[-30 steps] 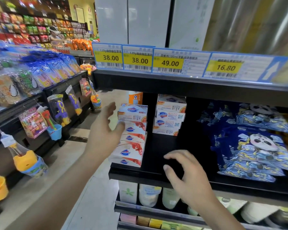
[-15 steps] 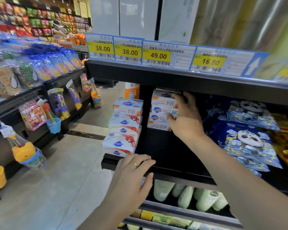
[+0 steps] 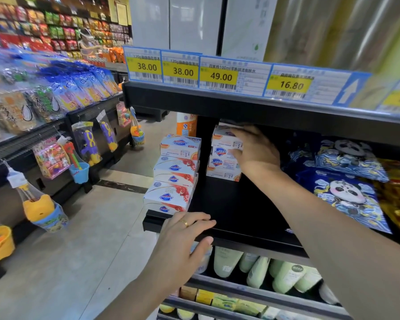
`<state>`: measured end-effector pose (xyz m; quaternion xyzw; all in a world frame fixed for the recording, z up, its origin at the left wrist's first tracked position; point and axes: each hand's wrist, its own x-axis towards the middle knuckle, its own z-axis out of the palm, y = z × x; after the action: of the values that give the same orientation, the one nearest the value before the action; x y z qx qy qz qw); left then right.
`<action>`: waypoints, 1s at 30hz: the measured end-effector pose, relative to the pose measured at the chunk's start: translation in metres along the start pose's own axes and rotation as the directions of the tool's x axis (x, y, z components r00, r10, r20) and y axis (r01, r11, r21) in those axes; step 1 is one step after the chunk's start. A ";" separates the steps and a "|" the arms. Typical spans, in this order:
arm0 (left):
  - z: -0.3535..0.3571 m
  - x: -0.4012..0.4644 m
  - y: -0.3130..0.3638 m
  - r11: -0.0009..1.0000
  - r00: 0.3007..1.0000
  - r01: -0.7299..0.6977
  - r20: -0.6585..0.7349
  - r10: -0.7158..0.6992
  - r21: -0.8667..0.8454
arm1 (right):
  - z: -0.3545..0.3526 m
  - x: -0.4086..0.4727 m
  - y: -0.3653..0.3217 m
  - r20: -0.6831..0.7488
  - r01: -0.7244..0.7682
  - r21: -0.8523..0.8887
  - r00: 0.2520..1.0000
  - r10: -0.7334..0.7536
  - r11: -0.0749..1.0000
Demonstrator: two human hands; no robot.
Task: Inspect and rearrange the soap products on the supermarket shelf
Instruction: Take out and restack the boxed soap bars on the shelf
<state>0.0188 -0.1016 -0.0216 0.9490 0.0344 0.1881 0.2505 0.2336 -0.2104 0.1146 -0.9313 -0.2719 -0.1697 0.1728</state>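
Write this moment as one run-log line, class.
right hand: grips top box of rear soap stack | left hand: rests on shelf edge | front soap stack: untouched

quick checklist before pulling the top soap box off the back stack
1. Right hand on the top soap box of the rear stack: ok, fingers wrap its upper edge.
2. Grip secure: cannot tell, the fingertips are hidden behind the box.
3. Left hand steadying: ok, it rests open on the shelf's front edge.
4. Boxes beneath stay put: cannot tell, the palm also touches them.
5. Front stack stable: not ok, it leans and overhangs the shelf end.
6. Landing space: ok, bare black shelf in front of the rear stack.
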 end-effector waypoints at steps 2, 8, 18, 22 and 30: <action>-0.001 0.000 0.001 1.000 1.000 0.006 0.002 -0.006 -0.004 | -0.002 -0.007 0.000 -0.034 0.018 0.027 0.999 -0.017 0.999; -0.009 -0.002 0.005 0.998 0.999 0.035 0.042 -0.032 -0.060 | -0.003 -0.061 -0.002 -0.240 0.156 0.213 0.965 -0.103 0.964; -0.068 0.006 0.048 0.362 0.889 0.386 0.237 -0.393 -0.849 | 0.005 -0.175 -0.002 -0.371 0.291 0.302 0.913 -0.169 0.908; -0.072 0.007 0.060 0.329 0.873 0.434 0.302 -0.382 -0.839 | 0.011 -0.196 -0.009 -0.400 0.349 0.282 0.890 -0.221 0.894; -0.075 -0.004 0.058 0.400 0.878 0.436 0.282 -0.388 -0.806 | 0.003 -0.212 -0.008 -0.259 0.263 0.632 0.958 -0.120 0.729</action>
<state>-0.0144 -0.1184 0.0657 0.6672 0.1642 0.0894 0.7210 0.0616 -0.2979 0.0269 -0.7545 -0.3903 -0.1725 0.4986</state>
